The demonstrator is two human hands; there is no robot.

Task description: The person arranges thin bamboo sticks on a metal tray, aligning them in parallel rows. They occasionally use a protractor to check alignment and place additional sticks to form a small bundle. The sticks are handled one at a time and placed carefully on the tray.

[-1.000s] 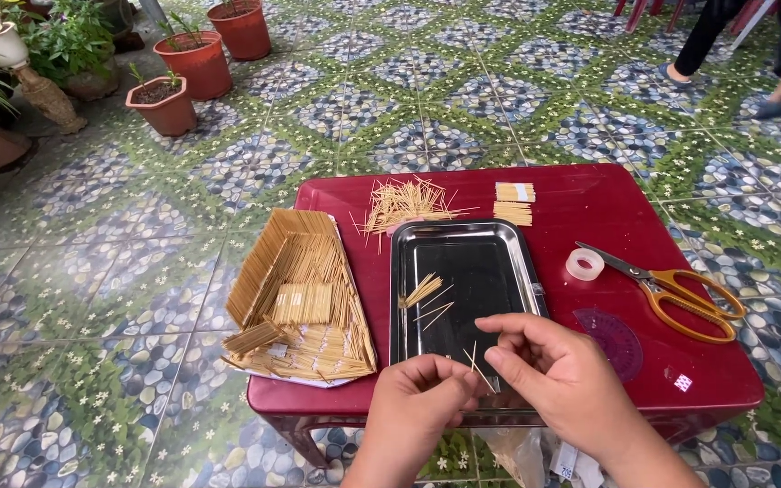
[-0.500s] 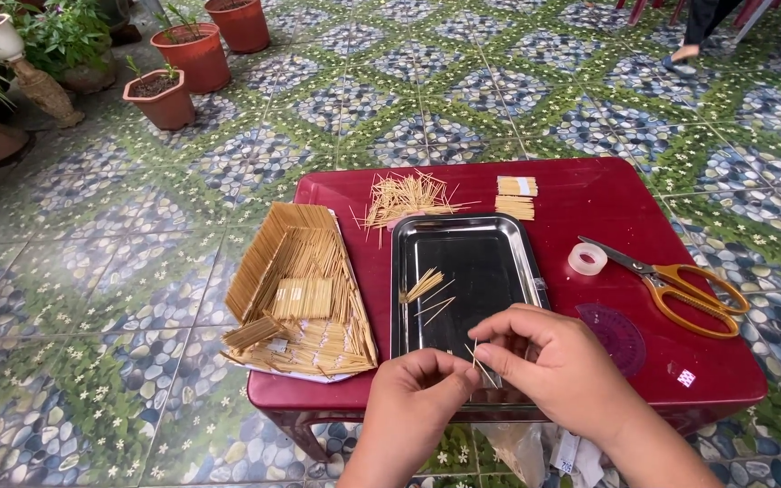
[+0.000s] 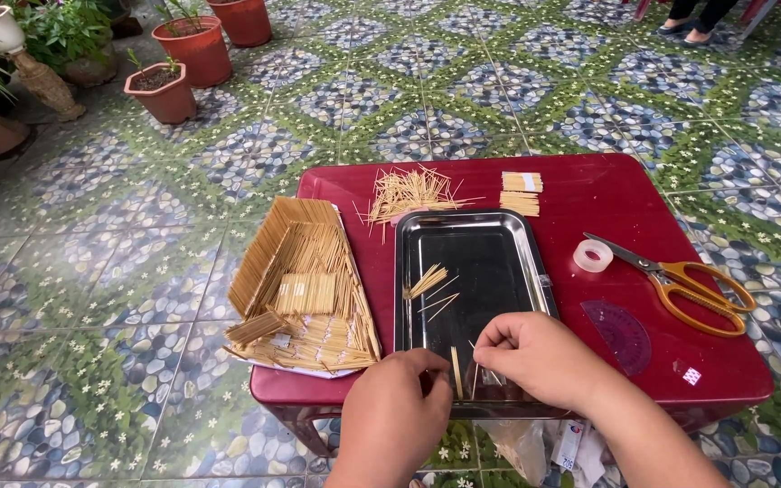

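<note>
Both hands are working at the counter's (image 3: 589, 208) near edge, over the metal tray (image 3: 476, 244): the left hand (image 3: 399, 407) and right hand (image 3: 535, 357) are pinching a thin stick (image 3: 456, 372) between them, its long axis running front-to-back, fingers clenched.

Thin pale toothpick (image 3: 456, 371) stands near-upright at near end of steel tray (image 3: 517, 237), pinched between both hands' fingertips; few loose toothpicks (image 3: 428, 282) lie on tray's left side.
</note>
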